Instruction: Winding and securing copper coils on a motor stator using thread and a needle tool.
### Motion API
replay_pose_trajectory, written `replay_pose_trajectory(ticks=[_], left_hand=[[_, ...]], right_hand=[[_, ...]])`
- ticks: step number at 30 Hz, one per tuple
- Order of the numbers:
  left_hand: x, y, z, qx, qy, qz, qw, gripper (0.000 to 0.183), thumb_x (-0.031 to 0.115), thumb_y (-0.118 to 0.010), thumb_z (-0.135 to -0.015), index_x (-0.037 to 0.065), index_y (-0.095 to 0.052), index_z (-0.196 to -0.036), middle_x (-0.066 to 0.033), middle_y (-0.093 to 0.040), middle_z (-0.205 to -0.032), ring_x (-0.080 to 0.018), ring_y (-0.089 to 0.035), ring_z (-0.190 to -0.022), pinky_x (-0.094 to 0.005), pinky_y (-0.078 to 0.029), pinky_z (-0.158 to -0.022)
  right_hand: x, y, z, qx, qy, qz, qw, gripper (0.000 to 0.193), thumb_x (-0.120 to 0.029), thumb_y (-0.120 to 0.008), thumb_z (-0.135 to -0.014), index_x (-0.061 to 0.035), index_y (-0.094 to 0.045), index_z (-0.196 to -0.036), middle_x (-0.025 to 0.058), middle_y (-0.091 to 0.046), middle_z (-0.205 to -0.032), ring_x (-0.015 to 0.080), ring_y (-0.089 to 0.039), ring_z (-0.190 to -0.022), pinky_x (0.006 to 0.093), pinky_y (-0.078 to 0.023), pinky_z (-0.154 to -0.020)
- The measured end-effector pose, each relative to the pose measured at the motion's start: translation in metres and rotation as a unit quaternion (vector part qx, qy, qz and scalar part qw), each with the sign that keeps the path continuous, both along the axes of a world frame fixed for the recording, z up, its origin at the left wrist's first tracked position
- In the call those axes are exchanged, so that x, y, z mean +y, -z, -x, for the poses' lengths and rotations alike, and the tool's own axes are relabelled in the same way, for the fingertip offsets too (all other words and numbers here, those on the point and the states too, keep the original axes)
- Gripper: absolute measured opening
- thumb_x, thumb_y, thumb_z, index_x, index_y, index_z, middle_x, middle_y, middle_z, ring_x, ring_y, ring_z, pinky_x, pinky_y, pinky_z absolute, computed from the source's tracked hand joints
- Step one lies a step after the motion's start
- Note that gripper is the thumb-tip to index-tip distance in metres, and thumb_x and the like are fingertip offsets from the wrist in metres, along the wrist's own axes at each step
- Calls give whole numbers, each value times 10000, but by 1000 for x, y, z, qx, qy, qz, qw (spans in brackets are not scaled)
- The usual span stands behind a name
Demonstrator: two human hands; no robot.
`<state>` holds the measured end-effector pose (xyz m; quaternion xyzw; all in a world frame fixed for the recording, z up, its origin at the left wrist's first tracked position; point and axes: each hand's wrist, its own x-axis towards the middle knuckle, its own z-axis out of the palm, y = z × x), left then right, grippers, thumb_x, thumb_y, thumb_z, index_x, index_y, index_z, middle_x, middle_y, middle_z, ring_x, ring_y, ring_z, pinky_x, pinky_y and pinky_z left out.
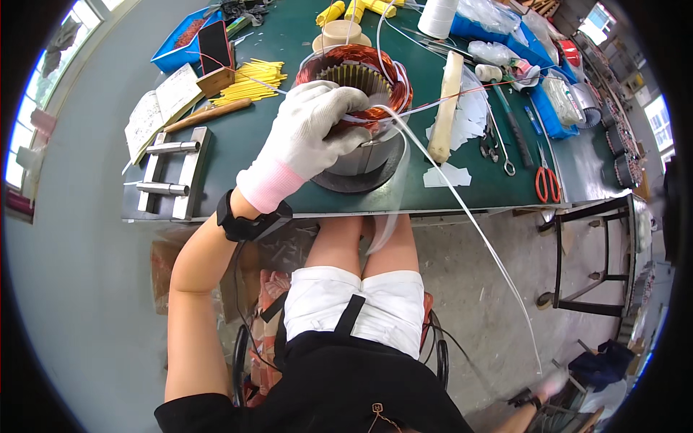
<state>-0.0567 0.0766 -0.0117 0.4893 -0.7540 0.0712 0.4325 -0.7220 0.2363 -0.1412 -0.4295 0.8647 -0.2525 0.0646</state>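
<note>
A motor stator (354, 169) with orange copper windings (303, 68) stands near the table's front edge. My left hand (310, 126), in a white glove with a pink cuff, is closed on the near side of the winding, thumb below and fingers above. What lies inside its grip is partly hidden. From beside those fingers a white lacing cord (469, 209) stretches down to the far lower right. There my right hand (553, 382) is held out low beside the chair, blurred, at the cord's end. Thin white and red lead wires (451, 96) also leave the winding.
On the left lie a metal frame (170, 189), an open notebook (162, 105), a wooden stick (209, 114) and yellow strips (253, 79). Right are a pale wooden bar (445, 108), red-handled scissors (547, 184) and blue bins (552, 108). A black-framed stand (588, 310) is at right.
</note>
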Motion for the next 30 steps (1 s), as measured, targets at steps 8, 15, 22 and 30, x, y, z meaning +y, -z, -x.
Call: replay_pose_trajectory(ticks=[8, 15, 22, 30], left_hand=[[4, -7, -1, 1, 27, -50, 998, 218, 107, -692, -663, 81, -573, -844, -85, -557, -735, -275, -546, -747, -371, -412, -720], [1, -3, 2, -4, 58, -41, 997, 203, 91, -688, -653, 82, -551, -803, -52, -536, -710, -243, -520, -708, -345, -387, -731], [-3, -3, 4, 19, 44, -22, 999, 184, 41, -674, -641, 85, -554, -773, -45, -545, -691, -234, -525, -676, -335, -391, -708], [-5, 3, -1, 14, 49, -3, 999, 235, 94, -707, -625, 79, -564, -811, -55, -556, -716, -256, -534, -701, -337, -409, -704]], right_hand=[[-182, 40, -392, -206, -415, 118, 878, 363, -120, -401, -898, 20, -435, -1231, 144, -503, -1188, 198, -509, -1024, 326, -407, -888], [-175, -22, -417, -205, -329, 95, 917, 329, -130, -443, -881, 12, -483, -1175, 128, -532, -1103, 178, -524, -943, 308, -420, -830], [-119, -41, -349, -179, -227, 70, 955, 296, -140, -486, -865, 3, -531, -1120, 112, -560, -1019, 159, -538, -862, 289, -433, -771], [-90, -197, -297, -55, -300, 110, 946, 261, -152, -535, -846, -6, -585, -1057, 94, -593, -922, 137, -555, -769, 268, -448, -704]])
